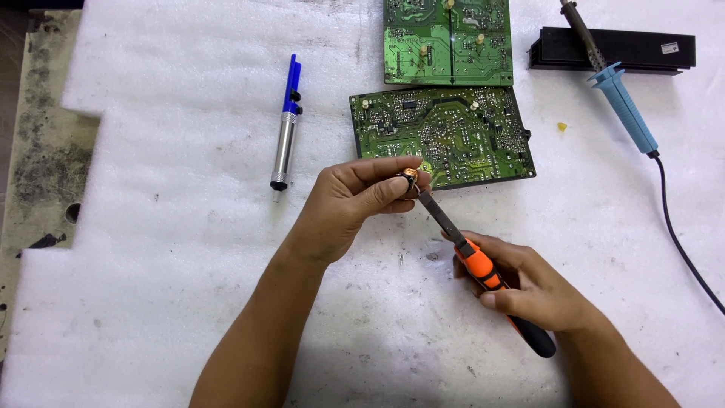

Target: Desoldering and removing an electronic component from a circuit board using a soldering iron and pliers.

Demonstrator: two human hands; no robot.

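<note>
My left hand pinches a small copper-wound coil between thumb and fingers, just in front of the near green circuit board. My right hand grips the orange and black handle of a small flat file. The file's dark metal tip touches the coil's underside. A second green circuit board lies behind the first, at the top edge of the view.
Everything lies on a white foam sheet. A blue and silver desoldering pump is to the left. A blue-handled soldering iron with a black cord rests on a black finned block at the upper right. Stained bare bench shows at the left.
</note>
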